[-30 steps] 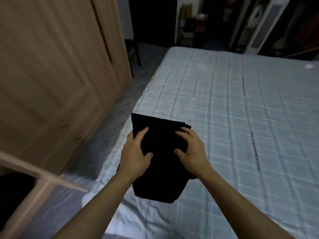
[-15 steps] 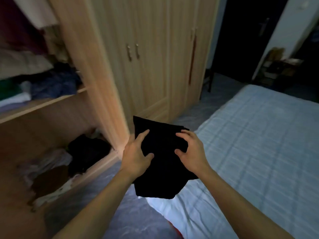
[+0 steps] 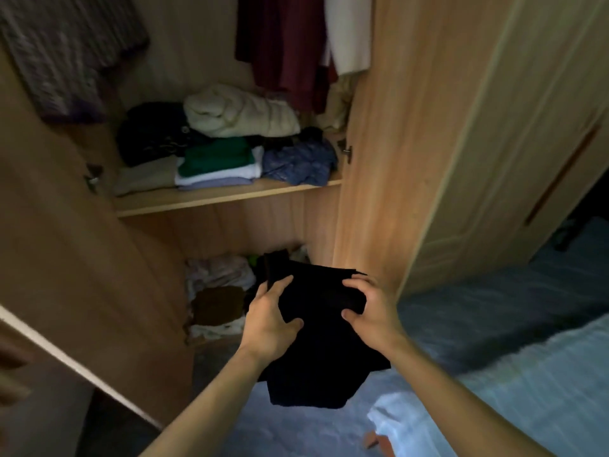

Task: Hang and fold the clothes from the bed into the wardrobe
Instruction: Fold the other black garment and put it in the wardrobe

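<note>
While the open door [image 3: 66, 258] juts out on the far left, its pale edge cutting low across the view, that's the first thing to steer clear of. Next along, the shelf [image 3: 227, 196] carries folded stacks [image 3: 217, 166] nearly all the way across in white, green and blue, with only a bare strip at its front lip. Below it, the lower compartment [image 3: 250, 232] holds a loose heap of clothes [image 3: 217, 285] on its left side; what lies behind the garment I can't tell.

Now the left grip [image 3: 270, 324], a bare hand, thumb on top and fingers underneath, holding the black garment [image 3: 316, 341]. That garment is folded and up in the air, just in front of the lower compartment, bottom end drooping free. The right grip [image 3: 372, 311] clasps the other top corner the same way.

Best play, I'd say: keep both grips level so the fold holds, go in flat, and lay it on a stack rather than shove it. The side panel [image 3: 379, 192] stands close by the right wrist, so it's tight there. Far right is the bed [image 3: 494, 407], with a strip of floor [image 3: 445, 328] between.
</note>
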Available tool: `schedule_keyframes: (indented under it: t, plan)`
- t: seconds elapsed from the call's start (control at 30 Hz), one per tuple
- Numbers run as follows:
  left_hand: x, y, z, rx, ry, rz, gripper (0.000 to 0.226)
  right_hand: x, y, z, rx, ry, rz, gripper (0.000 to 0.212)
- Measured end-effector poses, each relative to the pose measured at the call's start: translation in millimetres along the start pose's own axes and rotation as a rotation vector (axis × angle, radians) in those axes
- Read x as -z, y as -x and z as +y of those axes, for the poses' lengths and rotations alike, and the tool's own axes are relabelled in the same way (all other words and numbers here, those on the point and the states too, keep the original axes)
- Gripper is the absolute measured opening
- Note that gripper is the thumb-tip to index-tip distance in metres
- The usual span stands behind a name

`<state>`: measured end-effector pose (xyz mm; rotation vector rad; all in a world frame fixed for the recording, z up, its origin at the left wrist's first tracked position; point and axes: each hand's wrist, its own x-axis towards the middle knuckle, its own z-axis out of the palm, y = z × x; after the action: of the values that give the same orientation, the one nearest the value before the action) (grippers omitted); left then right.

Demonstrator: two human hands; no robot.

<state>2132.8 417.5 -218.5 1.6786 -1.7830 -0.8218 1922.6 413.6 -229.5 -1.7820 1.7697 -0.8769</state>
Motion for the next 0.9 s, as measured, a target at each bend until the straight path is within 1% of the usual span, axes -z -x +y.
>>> schedule_keyframes:
  t: [0.07,0.23,0.37,0.6,0.77,0.9]
  plan:
    - [6,-7,-7,-0.001,-0.007,0.002,0.084,-6,-8,-7,-0.001,0.016,-0.009,0.057]
    - [37,-51,-56,0.076,0.031,0.042,0.084,-59,-62,-28,0.027,0.014,-0.093,0.057]
    - [41,-94,-85,0.137,0.033,0.049,0.084,-94,-115,-22,0.025,0.029,-0.158,0.057]
    - [28,-191,-119,0.276,0.029,0.078,0.081,-146,-226,6,0.039,-0.005,-0.280,0.055]
    - [18,-270,-143,0.292,0.023,0.080,0.079,-176,-306,26,0.037,0.011,-0.303,0.053]
    - [-2,-342,-190,0.272,0.021,0.075,0.080,-221,-371,56,0.061,0.043,-0.297,0.052]
